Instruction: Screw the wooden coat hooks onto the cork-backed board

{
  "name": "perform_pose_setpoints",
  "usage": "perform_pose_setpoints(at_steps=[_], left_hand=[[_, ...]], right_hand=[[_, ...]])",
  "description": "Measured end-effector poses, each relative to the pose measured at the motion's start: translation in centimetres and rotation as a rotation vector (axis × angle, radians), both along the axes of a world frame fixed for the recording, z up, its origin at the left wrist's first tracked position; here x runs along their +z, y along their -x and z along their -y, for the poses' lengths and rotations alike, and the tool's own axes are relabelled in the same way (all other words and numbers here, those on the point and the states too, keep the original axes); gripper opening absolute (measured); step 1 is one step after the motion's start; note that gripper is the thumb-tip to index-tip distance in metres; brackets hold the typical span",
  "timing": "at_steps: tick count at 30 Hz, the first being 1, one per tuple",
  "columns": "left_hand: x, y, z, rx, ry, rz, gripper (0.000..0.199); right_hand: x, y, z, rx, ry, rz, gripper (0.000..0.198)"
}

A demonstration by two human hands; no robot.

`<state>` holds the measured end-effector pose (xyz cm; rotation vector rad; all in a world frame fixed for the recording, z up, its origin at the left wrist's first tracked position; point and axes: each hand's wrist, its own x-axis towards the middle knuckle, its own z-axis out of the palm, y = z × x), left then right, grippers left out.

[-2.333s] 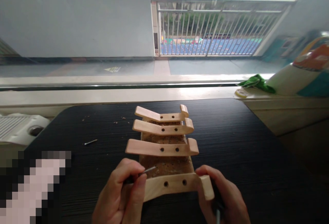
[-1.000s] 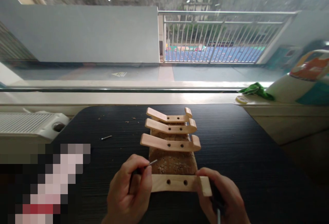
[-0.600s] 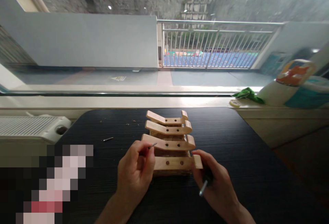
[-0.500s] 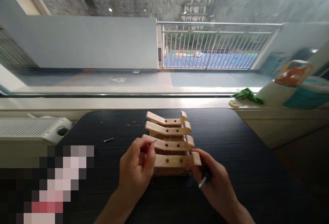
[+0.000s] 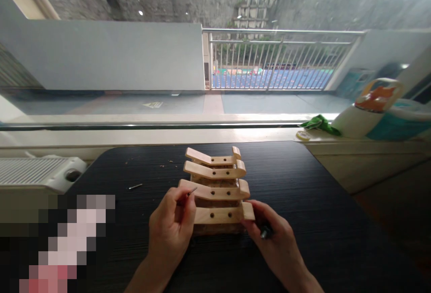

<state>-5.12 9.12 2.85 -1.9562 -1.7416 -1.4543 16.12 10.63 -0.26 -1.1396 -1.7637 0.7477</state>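
Pinched between the thumb and forefinger of my left hand [image 5: 170, 225] is a small screw [image 5: 192, 191], above the left part of the nearest wooden hook [image 5: 220, 215]. My right hand [image 5: 278, 241] has a screwdriver [image 5: 266, 231] tucked in it, its metal end towards me; the handle is mostly hidden. The thumb and forefinger of that hand touch the upturned right end of the nearest hook. Behind it lie a second hook [image 5: 220, 193] and further pale wooden hooks [image 5: 215, 172], each with two dark holes, over a brown wooden base. My left fingers cover the nearest hook's left end.
Another screw [image 5: 135, 186] lies on the black table [image 5: 117, 221], with small wood chips farther back. A radiator [image 5: 43, 172] is at the left. The windowsill holds a green cloth [image 5: 319, 124], a tape roll [image 5: 303, 135] and a white container [image 5: 363, 118].
The view has shifted slightly, so everything sits a little further left. In my right hand the screwdriver has turned and its shaft looks shorter. My left hand keeps its pinch on the screw.
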Motion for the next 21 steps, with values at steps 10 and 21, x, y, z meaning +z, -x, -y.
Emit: perform_pose_setpoints(at_steps=[10,21], left_hand=[[0.0,0.0,-0.2,-0.026,0.013,-0.015,0.015],[2.6,-0.3,0.7,-0.004,0.036,-0.354,0.007]], right_hand=[[0.0,-0.4,-0.3,0.099,0.033,0.066,0.029],[2.1,-0.2,-0.4,0.094,0.025,0.306,0.031]])
